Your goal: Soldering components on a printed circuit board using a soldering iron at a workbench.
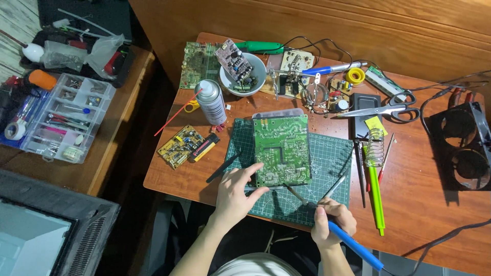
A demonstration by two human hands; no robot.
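A green circuit board (282, 150) is laid flat on a green cutting mat (327, 153) at the near middle of the desk (429, 214). Its near left corner is pinched between thumb and fingers of the left hand (236, 193). A blue-handled soldering iron (337, 232) is gripped in the closed right hand (332, 221), its tip held just beside the board's near edge. A spray can (210, 101) is stood to the far left, scissors (388, 109) to the far right.
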